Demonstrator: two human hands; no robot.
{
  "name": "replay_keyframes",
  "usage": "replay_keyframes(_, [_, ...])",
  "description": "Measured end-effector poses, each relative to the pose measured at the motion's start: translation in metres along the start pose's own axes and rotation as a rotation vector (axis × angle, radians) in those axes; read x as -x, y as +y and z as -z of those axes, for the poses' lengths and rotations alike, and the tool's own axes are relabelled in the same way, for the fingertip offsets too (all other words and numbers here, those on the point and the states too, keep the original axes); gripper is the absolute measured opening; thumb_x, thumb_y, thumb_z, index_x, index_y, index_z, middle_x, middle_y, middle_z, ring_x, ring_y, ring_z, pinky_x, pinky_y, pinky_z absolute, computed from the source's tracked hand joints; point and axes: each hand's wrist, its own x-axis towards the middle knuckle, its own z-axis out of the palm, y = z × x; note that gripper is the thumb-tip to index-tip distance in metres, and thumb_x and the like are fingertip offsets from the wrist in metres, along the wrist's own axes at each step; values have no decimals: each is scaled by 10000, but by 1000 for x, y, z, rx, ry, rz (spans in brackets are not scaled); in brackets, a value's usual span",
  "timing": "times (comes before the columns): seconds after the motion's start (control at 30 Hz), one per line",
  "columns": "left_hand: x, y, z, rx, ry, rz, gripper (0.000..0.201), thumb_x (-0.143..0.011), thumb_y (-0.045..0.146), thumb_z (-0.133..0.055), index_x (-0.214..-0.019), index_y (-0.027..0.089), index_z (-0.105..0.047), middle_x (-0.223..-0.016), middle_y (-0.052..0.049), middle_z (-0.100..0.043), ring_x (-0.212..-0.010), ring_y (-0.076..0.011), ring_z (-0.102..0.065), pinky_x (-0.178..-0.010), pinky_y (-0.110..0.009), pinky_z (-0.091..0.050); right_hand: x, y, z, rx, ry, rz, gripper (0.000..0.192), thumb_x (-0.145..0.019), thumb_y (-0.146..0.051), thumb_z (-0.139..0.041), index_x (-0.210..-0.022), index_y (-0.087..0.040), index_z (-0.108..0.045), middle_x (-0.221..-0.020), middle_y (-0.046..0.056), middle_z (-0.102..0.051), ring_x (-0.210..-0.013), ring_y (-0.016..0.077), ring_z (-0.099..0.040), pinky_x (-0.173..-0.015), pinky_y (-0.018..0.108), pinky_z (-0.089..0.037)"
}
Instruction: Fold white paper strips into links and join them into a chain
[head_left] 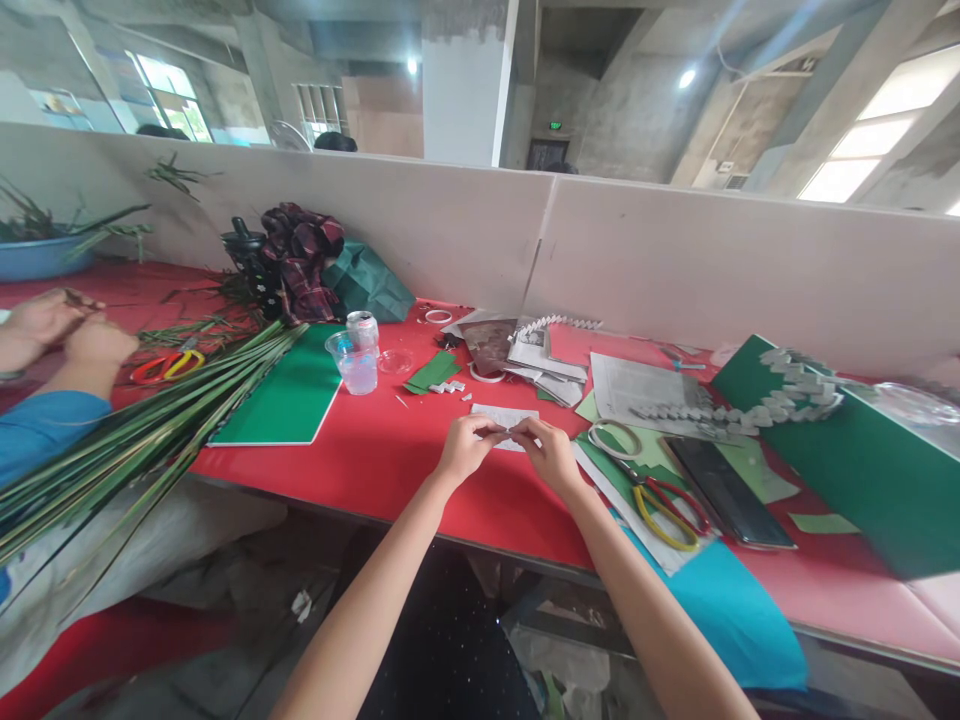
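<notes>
A small rectangle of printed paper (505, 413) is at the middle of the red table, close to its front. My left hand (465, 450) pinches at it from the left with thumb and forefinger. From the right, my right hand (550, 455) pinches at it too, so the fingertips of both hands nearly meet over the sheet. My fingers cover part of the paper, and its exact fold is hidden. Just beyond lie small folded white paper pieces (448, 386) and green paper cuttings (433, 372).
Scissors (667, 510), a tape roll (615, 440) and a phone (727, 490) lie right, near a folded-paper chain (780, 405) and a green box (832, 450). Left are a plastic cup (358, 375), a can (363, 330), a green board (285, 400), long leaves (187, 405) and a co-worker's hands (71, 330).
</notes>
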Motion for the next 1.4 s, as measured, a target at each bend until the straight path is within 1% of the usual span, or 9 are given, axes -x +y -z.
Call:
replay_keyframes(0.23, [-2,3,4,220,-45,236,270,-694,387,-713,-759,125,-712,-618,-48,-661,-556,-146,-599,-580,-273,-503,0,-4,-2,-86,5,-22,180,-869,-300,-527,-988,-231,-643,-946,47,-690,-844,189,-645,-760,297,-489])
replay_keyframes(0.4, [-4,2,5,363,-50,347,302,-634,378,-765,-776,116,-714,-640,-54,-674,-580,-147,-614,-616,-285,-530,0,-2,-4,-78,22,-44,161,-854,-300,-543,-930,-229,-666,-891,42,-700,-805,191,-647,-743,304,-492])
replay_keyframes(0.6, [-4,-1,5,423,-59,406,312,-601,359,-791,-758,103,-708,-651,-59,-676,-613,-163,-630,-666,-319,-544,-2,1,-4,-119,-18,-71,121,-817,-252,-559,-855,-206,-665,-799,30,-690,-730,177,-637,-690,289,-494])
replay_keyframes(0.77, [-3,-4,4,334,-63,364,258,-624,328,-776,-758,118,-712,-656,-50,-682,-615,-160,-632,-668,-303,-534,-2,2,-5,-113,-33,-92,105,-815,-229,-543,-793,-201,-642,-757,23,-679,-709,172,-627,-674,276,-477])
replay_keyframes(0.9, [-3,-6,3,194,-59,242,212,-674,317,-737,-757,125,-704,-643,-46,-676,-603,-157,-623,-636,-286,-517,0,3,-4,-68,-52,-92,119,-835,-280,-541,-880,-215,-631,-801,19,-677,-730,174,-623,-676,267,-461])
replay_keyframes(1.0, [-3,-7,1,161,-63,186,183,-689,296,-719,-756,128,-692,-669,-50,-681,-624,-165,-632,-623,-279,-513,0,2,-3,44,-85,-56,144,-860,-287,-506,-844,-218,-631,-793,28,-668,-704,176,-601,-637,255,-428])
replay_keyframes(1.13, [-2,-11,-1,136,-60,151,182,-707,306,-699,-750,130,-685,-679,-55,-681,-634,-174,-637,-611,-280,-512,0,1,-4,158,-96,-43,161,-866,-226,-467,-804,-219,-615,-771,25,-652,-658,166,-573,-600,239,-388])
replay_keyframes(1.27, [-3,-15,-1,107,-53,132,211,-698,328,-709,-764,128,-699,-709,-70,-694,-681,-192,-650,-647,-294,-519,1,3,-5,176,-123,-60,128,-866,-231,-470,-851,-222,-597,-820,23,-650,-680,162,-577,-616,233,-392])
replay_keyframes(1.4, [-2,-16,0,102,-100,144,206,-692,323,-712,-749,124,-706,-680,-66,-690,-659,-190,-646,-645,-296,-520,3,5,-3,185,-190,-53,135,-875,-236,-455,-906,-226,-587,-879,26,-647,-710,155,-583,-643,230,-399])
